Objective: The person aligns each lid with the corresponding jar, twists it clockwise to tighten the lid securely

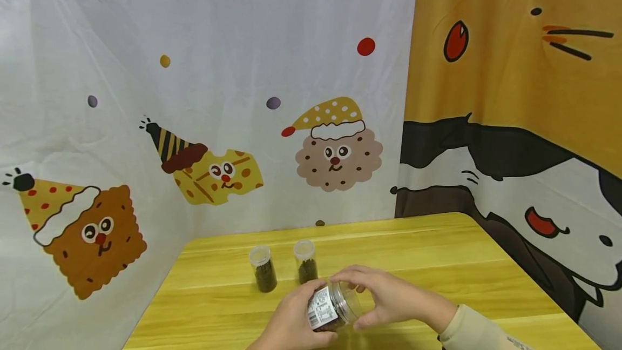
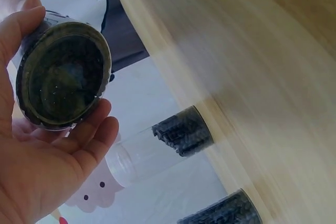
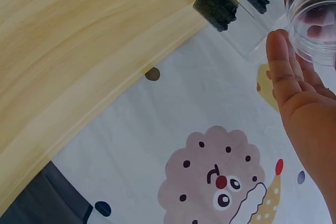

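Observation:
My left hand (image 1: pixel 297 315) grips a clear jar (image 1: pixel 323 309) with a white printed label, tipped on its side with its mouth to the right. In the left wrist view the jar's round base (image 2: pixel 65 77) shows dark contents, and the left hand (image 2: pixel 47 156) wraps its side. A clear lid (image 1: pixel 351 302) covers the mouth. My right hand (image 1: pixel 389 296) curves around this lid, thumb at its lower edge and fingers above. In the right wrist view, the right hand's (image 3: pixel 304 87) long fingers lie along the lid's (image 3: pixel 317 24) rim.
Two clear cylindrical containers, one on the left (image 1: pixel 264 270) and one on the right (image 1: pixel 305 262), stand upright behind the jar, partly filled with dark pieces. The yellow wood-grain table (image 1: pixel 413 247) ends at a printed cloth (image 1: pixel 233 42) at the back.

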The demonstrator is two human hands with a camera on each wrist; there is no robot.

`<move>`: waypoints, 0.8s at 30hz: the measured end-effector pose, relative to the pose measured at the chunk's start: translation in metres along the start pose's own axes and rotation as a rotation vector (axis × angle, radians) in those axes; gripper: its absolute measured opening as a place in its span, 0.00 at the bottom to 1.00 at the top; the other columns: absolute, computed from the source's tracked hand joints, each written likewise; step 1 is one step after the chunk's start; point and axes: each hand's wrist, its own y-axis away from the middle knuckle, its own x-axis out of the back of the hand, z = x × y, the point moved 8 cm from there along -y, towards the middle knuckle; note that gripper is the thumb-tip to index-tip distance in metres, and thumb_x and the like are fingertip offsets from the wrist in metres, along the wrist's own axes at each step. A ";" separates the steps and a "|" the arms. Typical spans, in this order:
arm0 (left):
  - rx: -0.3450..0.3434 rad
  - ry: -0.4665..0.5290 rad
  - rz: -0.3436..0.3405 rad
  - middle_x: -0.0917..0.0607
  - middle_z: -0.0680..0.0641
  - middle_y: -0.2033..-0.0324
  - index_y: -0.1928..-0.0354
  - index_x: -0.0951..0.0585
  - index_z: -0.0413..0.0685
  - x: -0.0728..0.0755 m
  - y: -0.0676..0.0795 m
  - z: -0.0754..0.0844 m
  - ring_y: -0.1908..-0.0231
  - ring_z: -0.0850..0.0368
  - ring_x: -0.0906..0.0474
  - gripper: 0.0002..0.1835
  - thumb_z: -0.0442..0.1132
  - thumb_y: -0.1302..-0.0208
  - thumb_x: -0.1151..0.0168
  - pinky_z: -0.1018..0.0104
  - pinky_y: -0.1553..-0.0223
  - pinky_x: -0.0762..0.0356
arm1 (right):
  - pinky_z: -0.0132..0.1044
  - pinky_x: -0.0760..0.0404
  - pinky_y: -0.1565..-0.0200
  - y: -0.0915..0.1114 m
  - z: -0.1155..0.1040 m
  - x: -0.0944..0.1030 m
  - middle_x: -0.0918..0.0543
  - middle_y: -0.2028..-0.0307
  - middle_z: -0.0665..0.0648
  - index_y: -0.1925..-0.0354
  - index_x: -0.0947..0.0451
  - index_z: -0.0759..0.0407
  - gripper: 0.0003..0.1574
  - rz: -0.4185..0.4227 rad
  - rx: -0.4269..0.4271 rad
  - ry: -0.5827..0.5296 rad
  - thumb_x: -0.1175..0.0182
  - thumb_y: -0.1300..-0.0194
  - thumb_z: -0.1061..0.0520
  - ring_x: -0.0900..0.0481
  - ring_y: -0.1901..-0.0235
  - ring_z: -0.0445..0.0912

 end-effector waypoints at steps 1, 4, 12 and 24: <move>-0.001 0.001 0.001 0.14 0.55 0.45 0.28 0.25 0.52 0.000 0.000 0.001 0.55 0.72 0.23 0.47 0.53 0.49 0.14 0.69 0.55 0.18 | 0.36 0.12 0.51 0.000 0.001 0.000 0.20 0.33 0.52 0.22 0.32 0.49 0.52 0.002 -0.001 0.001 0.19 0.39 0.51 0.16 0.46 0.43; -0.006 -0.008 0.007 0.15 0.54 0.45 0.28 0.25 0.51 0.000 0.000 0.002 0.55 0.71 0.23 0.47 0.53 0.49 0.14 0.69 0.55 0.18 | 0.34 0.13 0.53 0.001 0.004 -0.001 0.18 0.36 0.52 0.22 0.32 0.52 0.50 0.004 -0.015 -0.010 0.21 0.36 0.48 0.16 0.51 0.39; -0.029 -0.033 0.025 0.15 0.53 0.43 0.29 0.25 0.51 0.000 -0.001 0.006 0.53 0.70 0.22 0.46 0.50 0.50 0.14 0.68 0.52 0.16 | 0.32 0.13 0.56 0.002 0.012 -0.003 0.16 0.40 0.50 0.21 0.33 0.48 0.48 -0.007 -0.077 -0.055 0.25 0.33 0.44 0.17 0.57 0.36; 0.010 0.013 0.002 0.15 0.52 0.43 0.28 0.26 0.50 0.002 -0.001 0.000 0.52 0.69 0.21 0.48 0.53 0.49 0.14 0.68 0.53 0.17 | 0.52 0.16 0.34 0.003 0.009 -0.004 0.32 0.21 0.52 0.15 0.47 0.41 0.72 -0.001 -0.112 0.104 0.17 0.47 0.39 0.22 0.29 0.54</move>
